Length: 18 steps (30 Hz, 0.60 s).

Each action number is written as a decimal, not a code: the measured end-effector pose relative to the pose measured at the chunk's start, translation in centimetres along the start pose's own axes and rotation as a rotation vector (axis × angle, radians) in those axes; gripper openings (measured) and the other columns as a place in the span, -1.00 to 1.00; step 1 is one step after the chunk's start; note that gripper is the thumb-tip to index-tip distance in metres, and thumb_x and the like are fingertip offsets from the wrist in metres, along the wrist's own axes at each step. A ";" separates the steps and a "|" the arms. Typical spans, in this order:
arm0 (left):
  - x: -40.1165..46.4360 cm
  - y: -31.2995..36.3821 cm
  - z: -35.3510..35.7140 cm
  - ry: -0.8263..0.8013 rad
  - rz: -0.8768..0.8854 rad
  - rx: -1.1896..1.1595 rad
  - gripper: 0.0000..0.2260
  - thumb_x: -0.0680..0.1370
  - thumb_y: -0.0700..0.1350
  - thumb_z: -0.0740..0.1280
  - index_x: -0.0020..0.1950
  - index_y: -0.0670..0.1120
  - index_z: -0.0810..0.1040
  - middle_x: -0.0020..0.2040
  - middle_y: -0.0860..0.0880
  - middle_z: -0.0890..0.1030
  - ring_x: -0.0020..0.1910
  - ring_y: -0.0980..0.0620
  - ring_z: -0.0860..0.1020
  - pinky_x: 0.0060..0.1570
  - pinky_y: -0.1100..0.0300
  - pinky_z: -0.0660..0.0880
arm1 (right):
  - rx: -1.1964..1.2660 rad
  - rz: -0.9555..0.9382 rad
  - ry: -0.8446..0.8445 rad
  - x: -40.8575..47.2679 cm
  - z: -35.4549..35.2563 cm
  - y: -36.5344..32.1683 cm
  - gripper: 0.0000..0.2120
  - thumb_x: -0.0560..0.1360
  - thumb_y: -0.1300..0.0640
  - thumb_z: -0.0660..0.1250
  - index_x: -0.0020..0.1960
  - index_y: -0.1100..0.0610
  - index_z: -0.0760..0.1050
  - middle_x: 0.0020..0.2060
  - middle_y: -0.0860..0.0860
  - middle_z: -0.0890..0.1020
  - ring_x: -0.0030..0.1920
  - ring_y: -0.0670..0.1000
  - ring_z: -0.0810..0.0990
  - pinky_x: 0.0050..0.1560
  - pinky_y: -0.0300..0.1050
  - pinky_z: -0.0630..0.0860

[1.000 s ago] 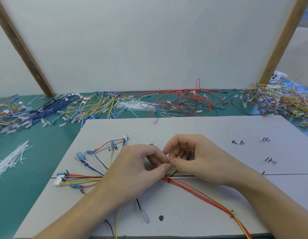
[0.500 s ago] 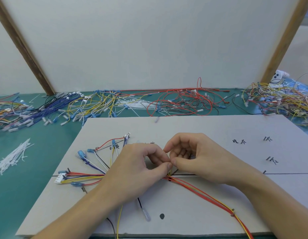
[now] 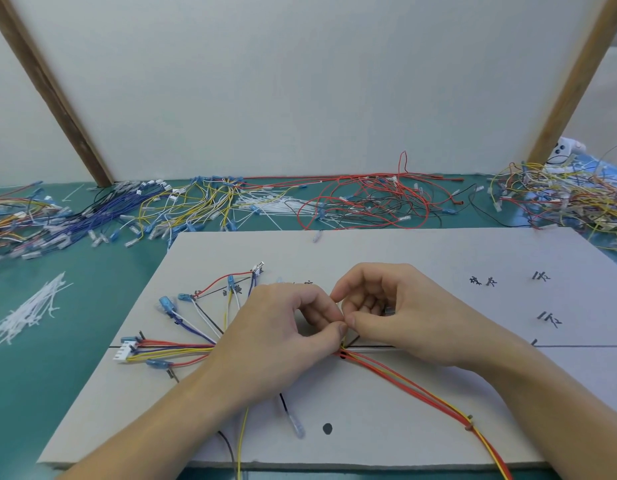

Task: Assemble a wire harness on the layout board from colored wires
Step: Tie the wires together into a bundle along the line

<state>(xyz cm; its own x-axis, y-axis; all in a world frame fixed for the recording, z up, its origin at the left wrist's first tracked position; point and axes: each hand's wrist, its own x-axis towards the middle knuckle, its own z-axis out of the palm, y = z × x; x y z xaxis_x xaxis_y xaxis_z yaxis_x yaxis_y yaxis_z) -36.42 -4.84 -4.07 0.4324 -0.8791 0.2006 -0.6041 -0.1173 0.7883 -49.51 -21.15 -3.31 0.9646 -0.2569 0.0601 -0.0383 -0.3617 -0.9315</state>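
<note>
Left hand: the left hand (image 3: pixel 276 344) lies palm-down over the middle of the harness, thumb and forefinger pinched together at the junction where the wires meet.
Right hand: the right hand (image 3: pixel 397 317) is curled, its thumb tip touching the left thumb tip; it pinches at the same junction. What sits between the fingertips is too small to tell, possibly a tie.
Harness: the wire harness (image 3: pixel 182 351) lies on the layout board (image 3: pixel 438 258), fanned out to the left of the hands, with a white connector (image 3: pixel 124 353) and blue terminals (image 3: pixel 167 303) at the branch ends.
Trunk: a red and yellow trunk (image 3: pixel 414 389) runs from the junction toward the near right edge, bound by a small tie (image 3: pixel 469 422).
Spare stock: loose wire piles (image 3: pixel 362 202) lie along the far side of the green table (image 3: pixel 75 341); white cable ties (image 3: pixel 33 310) lie to the left, well apart from the board.
Handling: the wires look light, thin and limp; I judge they will spring out of line if released and slide under a loose grip.
Where to hold: best pinched right at the junction, close beside the tie point, not by the terminals, which may pull off or bend.
Risk: tugging the trunk could drag the fanned branches off their drawn lines.
</note>
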 end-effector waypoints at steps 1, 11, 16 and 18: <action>0.0 0.0 0.0 0.001 0.000 0.000 -0.90 0.47 -0.11 0.52 -0.18 0.10 0.69 -0.30 0.15 0.66 -0.50 0.32 0.45 -0.42 0.52 0.30 | 0.003 0.000 -0.002 0.0 0.0 0.0 -0.75 0.47 0.28 0.40 0.02 -0.04 0.63 -0.23 -0.04 0.67 -0.25 -0.07 0.53 -0.19 -0.17 0.50; 0.0 0.0 0.1 0.009 0.001 0.003 -0.91 0.48 -0.10 0.52 -0.18 0.08 0.68 -0.31 0.15 0.66 -0.51 0.32 0.45 -0.42 0.51 0.30 | 0.007 -0.003 -0.002 0.1 0.0 0.1 -0.77 0.46 0.22 0.40 0.02 -0.07 0.62 -0.22 -0.05 0.67 -0.25 -0.06 0.53 -0.19 -0.16 0.49; 0.2 -0.3 0.0 -0.008 -0.009 -0.028 -0.94 0.51 -0.04 0.49 -0.16 0.08 0.69 -0.28 0.13 0.69 -0.37 0.27 0.57 -0.31 0.46 0.38 | -0.004 -0.011 0.011 0.0 -0.1 0.1 -0.74 0.51 0.33 0.38 0.06 0.00 0.62 -0.22 -0.06 0.67 -0.26 -0.08 0.54 -0.20 -0.19 0.50; 0.3 -0.4 0.0 -0.020 -0.023 -0.066 -0.92 0.54 -0.01 0.47 -0.15 0.08 0.70 -0.28 0.10 0.70 -0.36 0.23 0.58 -0.29 0.40 0.43 | -0.012 -0.013 0.018 0.0 -0.1 0.1 -0.72 0.52 0.36 0.38 0.07 0.02 0.61 -0.21 -0.06 0.67 -0.26 -0.10 0.54 -0.21 -0.21 0.50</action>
<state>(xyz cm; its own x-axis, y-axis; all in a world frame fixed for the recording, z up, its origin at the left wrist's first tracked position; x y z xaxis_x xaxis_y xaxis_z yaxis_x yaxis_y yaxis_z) -36.01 -5.02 -4.32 0.4314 -0.8858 0.1710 -0.5483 -0.1068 0.8294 -49.50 -21.28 -3.36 0.9600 -0.2687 0.0785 -0.0293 -0.3754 -0.9264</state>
